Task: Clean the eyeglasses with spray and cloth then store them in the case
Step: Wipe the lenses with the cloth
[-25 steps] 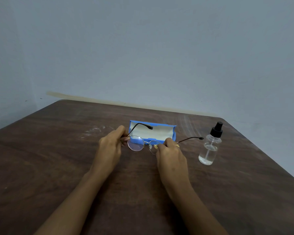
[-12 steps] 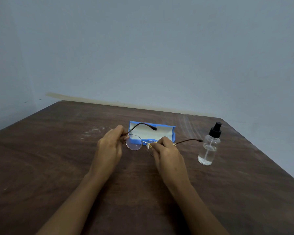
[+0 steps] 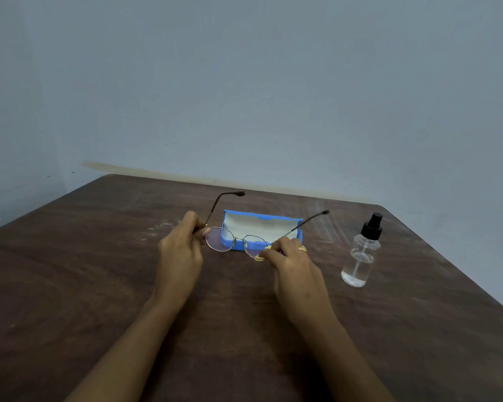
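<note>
Brown wood-grain table carries one open blue case at centre frame and one clear spray bottle with a black pump, standing upright at centre right, well apart from the case. One pair of thin-rimmed eyeglasses is held just in front of the case, partly overlapping it, temples unfolded and pointing toward the top of the frame. Two hands hold it: the left hand pinches the frame's left end, and the right hand, wearing one ring, pinches the right lens rim. Fingers hide both hinges and the right lens's outer edge. A small yellow bit at the right fingertips is unclear. Whether the case's pale inside is lining or cloth cannot be told. Both forearms are cut off at the lower edge. Behind stands a plain grey-blue wall.
</note>
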### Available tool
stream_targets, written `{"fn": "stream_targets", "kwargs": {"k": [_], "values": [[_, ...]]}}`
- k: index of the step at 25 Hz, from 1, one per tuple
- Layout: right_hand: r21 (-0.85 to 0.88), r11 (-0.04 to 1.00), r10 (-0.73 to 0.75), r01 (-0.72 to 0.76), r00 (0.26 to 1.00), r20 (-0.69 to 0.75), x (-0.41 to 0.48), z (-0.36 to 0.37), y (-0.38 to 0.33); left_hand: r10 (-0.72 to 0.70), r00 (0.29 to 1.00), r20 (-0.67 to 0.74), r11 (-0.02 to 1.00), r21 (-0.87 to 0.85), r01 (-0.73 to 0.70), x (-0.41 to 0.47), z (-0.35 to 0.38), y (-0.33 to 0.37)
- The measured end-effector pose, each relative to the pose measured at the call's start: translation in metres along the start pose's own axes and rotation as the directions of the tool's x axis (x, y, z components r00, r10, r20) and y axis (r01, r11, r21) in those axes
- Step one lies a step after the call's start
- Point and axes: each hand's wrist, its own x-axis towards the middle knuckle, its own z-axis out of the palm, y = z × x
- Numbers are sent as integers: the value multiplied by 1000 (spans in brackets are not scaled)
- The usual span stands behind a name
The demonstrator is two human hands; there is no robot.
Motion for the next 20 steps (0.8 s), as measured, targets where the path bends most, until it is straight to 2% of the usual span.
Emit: {"fn": "stream_targets", "kwargs": {"k": [2, 3, 6, 8, 11, 13, 17, 20], "values": [[-39, 999, 29, -32, 996, -81, 0, -3, 4, -23, 1000, -19, 999, -22, 23, 1, -2, 1], [6, 997, 75, -75, 989, -131, 0, -4, 7, -44, 999, -24, 998, -44, 43, 2, -2, 2], [371, 916, 273, -151, 913, -303, 3, -6, 16, -192, 980, 48, 957, -215, 198, 4, -2, 8], [594, 793, 398, -137, 854, -335, 5, -9, 19, -284, 939, 194, 850, -402, 340, 5, -3, 14], [874, 466, 542, -136, 825, -160, 6, -13, 17, -330, 847, 416, 610, -591, 528, 7, -8, 20], [961, 250, 581, -119, 812, -51, 5, -15, 15, -351, 778, 522, 465, -624, 628, 8, -13, 22], [976, -157, 539, -148, 815, 210, 6, -19, 9, -388, 692, 609, 210, -673, 709, 13, -19, 19], [912, -325, 443, -252, 811, 382, 7, -15, 4, -394, 666, 633, 133, -678, 723, 15, -20, 17]]}}
